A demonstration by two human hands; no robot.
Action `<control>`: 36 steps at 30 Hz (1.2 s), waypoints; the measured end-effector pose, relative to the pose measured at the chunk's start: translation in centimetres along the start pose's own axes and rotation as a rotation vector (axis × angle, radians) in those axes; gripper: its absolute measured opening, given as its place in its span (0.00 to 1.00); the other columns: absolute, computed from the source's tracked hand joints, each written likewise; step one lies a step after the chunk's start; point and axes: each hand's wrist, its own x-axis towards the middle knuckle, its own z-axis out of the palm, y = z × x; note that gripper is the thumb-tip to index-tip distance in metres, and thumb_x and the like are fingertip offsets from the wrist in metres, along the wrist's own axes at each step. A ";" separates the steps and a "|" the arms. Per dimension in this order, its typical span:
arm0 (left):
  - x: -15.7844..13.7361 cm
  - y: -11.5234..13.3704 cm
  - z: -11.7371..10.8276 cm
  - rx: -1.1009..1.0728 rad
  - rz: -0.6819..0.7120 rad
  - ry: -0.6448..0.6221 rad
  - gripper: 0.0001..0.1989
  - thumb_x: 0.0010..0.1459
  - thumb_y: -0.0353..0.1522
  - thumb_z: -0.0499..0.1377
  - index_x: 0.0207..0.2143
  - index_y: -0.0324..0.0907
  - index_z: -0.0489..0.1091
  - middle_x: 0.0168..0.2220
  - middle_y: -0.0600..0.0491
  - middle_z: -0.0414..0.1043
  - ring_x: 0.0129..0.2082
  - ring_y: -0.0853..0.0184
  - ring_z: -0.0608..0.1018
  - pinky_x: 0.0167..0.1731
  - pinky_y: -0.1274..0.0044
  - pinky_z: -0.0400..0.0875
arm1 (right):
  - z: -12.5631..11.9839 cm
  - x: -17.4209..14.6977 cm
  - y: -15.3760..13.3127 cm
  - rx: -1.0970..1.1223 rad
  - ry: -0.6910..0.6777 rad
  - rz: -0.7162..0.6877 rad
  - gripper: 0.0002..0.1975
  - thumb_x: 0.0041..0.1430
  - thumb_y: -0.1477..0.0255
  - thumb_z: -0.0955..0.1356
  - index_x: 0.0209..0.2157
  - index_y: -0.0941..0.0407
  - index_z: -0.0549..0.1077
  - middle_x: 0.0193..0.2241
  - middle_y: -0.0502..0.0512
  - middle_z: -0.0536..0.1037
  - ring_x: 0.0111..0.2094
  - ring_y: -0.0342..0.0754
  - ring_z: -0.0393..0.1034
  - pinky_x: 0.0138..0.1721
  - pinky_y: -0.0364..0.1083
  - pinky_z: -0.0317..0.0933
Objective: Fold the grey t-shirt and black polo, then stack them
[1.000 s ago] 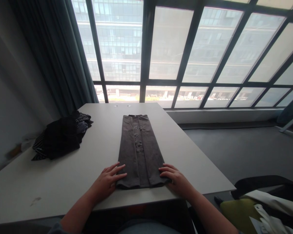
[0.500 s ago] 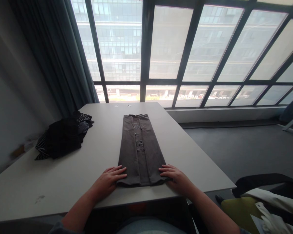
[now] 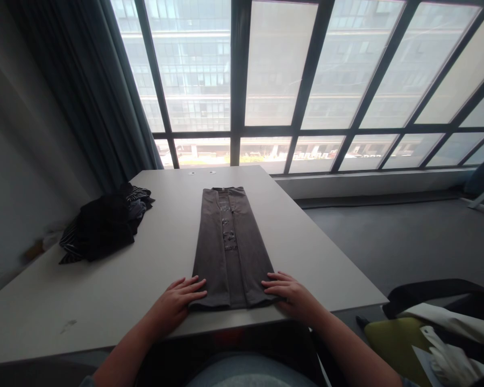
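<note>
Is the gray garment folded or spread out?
Folded: the gray garment lies as a long strip, both sides turned in, its patterned middle showing between them.

The counter (image 3: 163, 244) is white and smooth, with a straight near edge and a faint grey smudge (image 3: 68, 326) toward its near left. On it lies a grey shirt (image 3: 212, 263), folded into a long strip, collar end away, hem just inside the near edge. Well apart on the left sits a crumpled dark pile (image 3: 107, 223), partly striped. Two small fittings (image 3: 212, 172) dot the far end.
</note>
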 end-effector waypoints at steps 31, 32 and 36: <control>0.9 1.3 -3.2 -0.180 0.002 0.327 0.14 0.67 0.30 0.59 0.50 0.50 0.80 0.48 0.51 0.85 0.49 0.62 0.85 0.52 0.71 0.79 | -3.0 1.5 -2.4 0.215 0.299 0.000 0.10 0.68 0.71 0.72 0.49 0.49 0.82 0.45 0.54 0.87 0.49 0.54 0.83 0.51 0.52 0.77; 1.4 1.2 -3.8 -0.194 0.000 0.336 0.13 0.68 0.31 0.59 0.50 0.50 0.80 0.48 0.51 0.85 0.48 0.62 0.85 0.50 0.71 0.79 | -3.5 2.2 -2.4 0.227 0.312 0.006 0.10 0.68 0.70 0.72 0.49 0.49 0.82 0.45 0.54 0.87 0.47 0.53 0.83 0.49 0.51 0.78; 3.7 0.5 -6.7 -0.267 -0.007 0.358 0.11 0.69 0.35 0.59 0.49 0.47 0.80 0.47 0.49 0.85 0.45 0.61 0.86 0.47 0.72 0.81 | -5.4 5.2 -2.0 0.278 0.338 0.050 0.10 0.67 0.67 0.72 0.48 0.50 0.83 0.43 0.55 0.87 0.43 0.54 0.83 0.45 0.51 0.77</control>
